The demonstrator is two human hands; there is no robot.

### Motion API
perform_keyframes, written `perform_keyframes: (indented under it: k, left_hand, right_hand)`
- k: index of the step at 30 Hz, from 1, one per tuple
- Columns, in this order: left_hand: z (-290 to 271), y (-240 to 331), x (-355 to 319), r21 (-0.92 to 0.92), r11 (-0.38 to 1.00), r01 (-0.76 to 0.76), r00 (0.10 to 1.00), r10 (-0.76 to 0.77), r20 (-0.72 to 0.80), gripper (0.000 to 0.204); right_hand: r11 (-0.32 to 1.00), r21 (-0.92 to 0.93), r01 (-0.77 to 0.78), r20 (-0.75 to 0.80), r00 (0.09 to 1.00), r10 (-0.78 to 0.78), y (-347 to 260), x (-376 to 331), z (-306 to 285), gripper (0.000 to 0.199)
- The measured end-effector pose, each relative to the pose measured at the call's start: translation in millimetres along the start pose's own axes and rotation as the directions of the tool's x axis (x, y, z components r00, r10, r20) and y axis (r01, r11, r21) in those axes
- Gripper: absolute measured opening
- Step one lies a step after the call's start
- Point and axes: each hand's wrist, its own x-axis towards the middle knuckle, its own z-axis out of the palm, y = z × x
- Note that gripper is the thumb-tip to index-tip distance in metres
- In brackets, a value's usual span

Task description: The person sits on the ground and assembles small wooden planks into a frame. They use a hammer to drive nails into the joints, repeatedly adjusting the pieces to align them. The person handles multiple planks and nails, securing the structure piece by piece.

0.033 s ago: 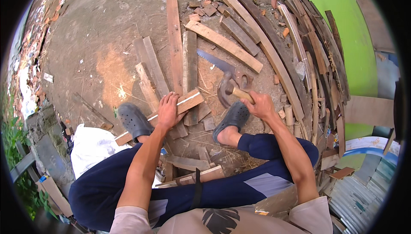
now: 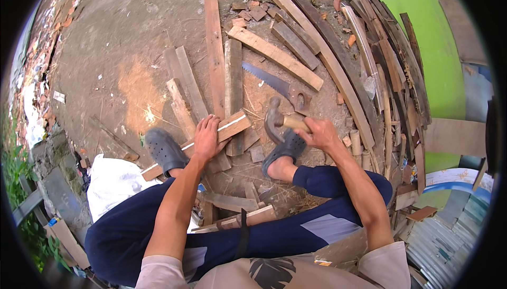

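Nothing has moved since the earlier frame: both hands and the wood lie as they did. The left hand [image 2: 207, 138] rests flat on a short wooden strip [image 2: 211, 136], its fingers [image 2: 210, 123] spread open and pressing down, not gripping. The strip is pale brown with a light stripe along one edge, and it lies slanted on the bare ground [image 2: 121, 40], across the lower ends of some longer planks [image 2: 215, 56]. Its near end sits between the two dark grey clogs [image 2: 165, 150] on the person's feet. The right hand [image 2: 319, 133] is closed around the light wooden handle of a hammer [image 2: 277, 122]. The hammer has a dark, rusty claw head, which hangs just to the right of the strip's far end and above the right clog; I cannot tell whether it touches anything. Just beyond the hammer a handsaw [image 2: 269, 82] lies on the ground, its grey blade pointing away to the upper left. Curved boards [image 2: 338, 72] and a bright green panel [image 2: 435, 56] are on the right, and a white bag [image 2: 113, 183] lies beside the left leg.
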Motion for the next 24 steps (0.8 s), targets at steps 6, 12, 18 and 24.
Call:
perform_keyframes:
  k: [6,12,18,24]
  left_hand:
    - [-1,-2,7,0.011,1.0,0.001,1.0,-0.001,-0.023,0.08]
    - [0,-2,7,0.005,1.0,0.01,1.0,-0.01,-0.025,0.08]
    - [0,-1,8,0.007,1.0,0.003,1.0,-0.003,-0.024,0.08]
    - [1,-4,7,0.01,1.0,-0.011,0.999,0.012,-0.041,0.078]
  right_hand:
    - [0.984,-0.094,0.152,0.168,0.976,-0.135,-2,10,32,0.047]
    - [0.993,0.092,-0.075,-0.129,0.988,0.086,5,-3,42,0.045]
    - [0.994,0.038,0.106,0.108,0.988,-0.109,-1,5,36,0.049]
    - [0.765,0.382,-0.519,0.022,0.832,0.554,-16,31,50,0.047]
